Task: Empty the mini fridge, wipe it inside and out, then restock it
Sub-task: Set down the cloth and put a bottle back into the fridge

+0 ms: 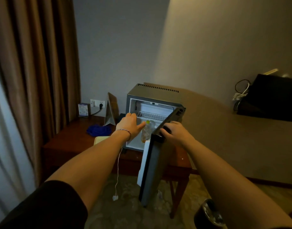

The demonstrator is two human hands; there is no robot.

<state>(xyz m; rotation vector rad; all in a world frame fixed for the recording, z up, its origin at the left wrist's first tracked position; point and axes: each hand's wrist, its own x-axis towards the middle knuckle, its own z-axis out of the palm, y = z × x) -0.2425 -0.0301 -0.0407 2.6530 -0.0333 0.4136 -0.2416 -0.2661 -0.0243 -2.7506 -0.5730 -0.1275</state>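
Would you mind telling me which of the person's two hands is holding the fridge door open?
The right hand grips the top edge of the open door. The left hand instead reaches into the fridge toward the yellow-capped bottle.

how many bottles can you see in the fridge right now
1: a yellow-capped bottle stands under the wire shelf, by the left hand. The door may hide others.

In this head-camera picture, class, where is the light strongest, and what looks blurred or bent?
Head view: dim overall, with a warm beam across the wall; the mini fridge interior is palest; the bottle looks soft; the curtain bows from wide-angle distortion.
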